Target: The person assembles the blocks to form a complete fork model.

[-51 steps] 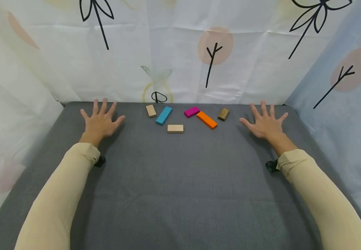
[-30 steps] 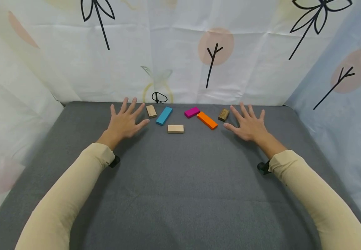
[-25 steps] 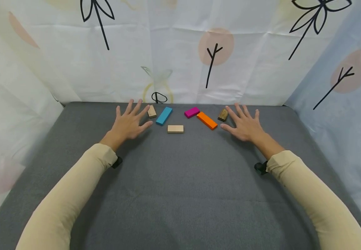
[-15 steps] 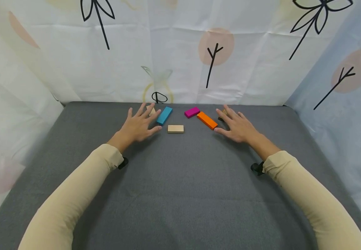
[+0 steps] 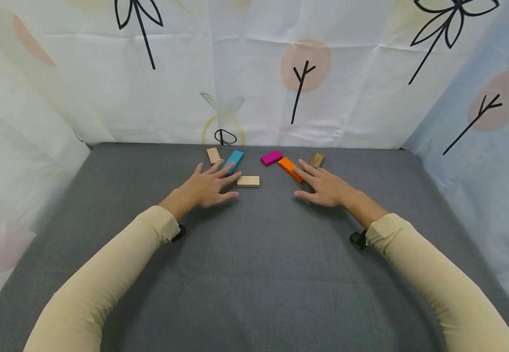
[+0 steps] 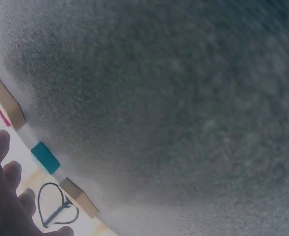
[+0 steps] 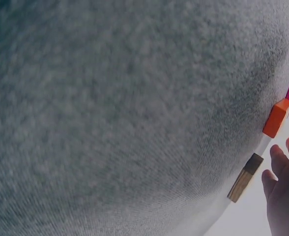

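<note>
Beyond a grey-covered counter (image 5: 254, 254), a pale curtain (image 5: 254, 58) printed with black stems and pinkish discs, wrapping round at both sides. Toward the counter's far edge, on the left of the group, a rear tan block (image 5: 213, 155) with a blue block (image 5: 235, 158) slanted just beside. Nearer, lying crosswise, a front tan block (image 5: 248, 182). To the right, a magenta block (image 5: 272, 158) and, off one corner, a slanted orange block (image 5: 287, 166); cannot tell whether touching or barely apart. Farther right, a brown block (image 5: 318, 159), partly hidden. Left hand (image 5: 208, 188) back upward, fingers spread and nearly straight, hiding the near end of the blue block in the head view, one fingertip at the left end of the front tan block. Right hand (image 5: 324, 188) likewise spread, fingertips by the near end of the orange block and in front of the brown block. Cannot tell about contact with any block. Turned-back beige sleeves (image 5: 118, 264) on both arms, with black wrist pieces (image 5: 359, 239) just beside the cuffs.
</note>
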`<state>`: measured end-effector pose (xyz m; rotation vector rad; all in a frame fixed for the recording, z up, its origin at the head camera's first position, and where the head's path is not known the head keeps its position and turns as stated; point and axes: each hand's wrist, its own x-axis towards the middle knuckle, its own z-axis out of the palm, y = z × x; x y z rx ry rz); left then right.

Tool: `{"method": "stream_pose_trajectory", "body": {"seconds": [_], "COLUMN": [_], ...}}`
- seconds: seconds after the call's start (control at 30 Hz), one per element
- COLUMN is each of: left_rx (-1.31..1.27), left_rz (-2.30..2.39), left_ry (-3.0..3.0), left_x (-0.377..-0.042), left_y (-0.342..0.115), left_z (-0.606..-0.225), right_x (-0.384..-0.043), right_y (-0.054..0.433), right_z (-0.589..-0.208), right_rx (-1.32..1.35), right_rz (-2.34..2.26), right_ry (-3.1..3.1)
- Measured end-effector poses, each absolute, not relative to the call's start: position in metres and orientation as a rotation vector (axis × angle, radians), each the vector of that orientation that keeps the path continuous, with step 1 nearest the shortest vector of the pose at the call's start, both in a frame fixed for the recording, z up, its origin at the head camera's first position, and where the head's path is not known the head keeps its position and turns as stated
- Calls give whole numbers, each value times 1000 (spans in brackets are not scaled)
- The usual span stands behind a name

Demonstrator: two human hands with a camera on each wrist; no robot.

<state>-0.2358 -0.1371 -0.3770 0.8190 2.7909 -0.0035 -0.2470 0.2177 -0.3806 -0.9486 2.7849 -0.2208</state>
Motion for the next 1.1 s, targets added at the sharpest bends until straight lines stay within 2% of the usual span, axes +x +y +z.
{"method": "stream_pose_trajectory", "body": {"seconds": [0.7, 1.1], "left_rx": [958, 946], "left_rz": [46, 71], "left_ry": [2734, 2727], "left_x": [-232, -230], "left_y": [-133, -131], "left_z": [-377, -379], "right_x": [-246, -223], "right_y": [211, 200], "right_z": [-381, -374], "right_rx": [-912, -847], "right_rz": [-267, -230], "right_ry": [2704, 2729]}}
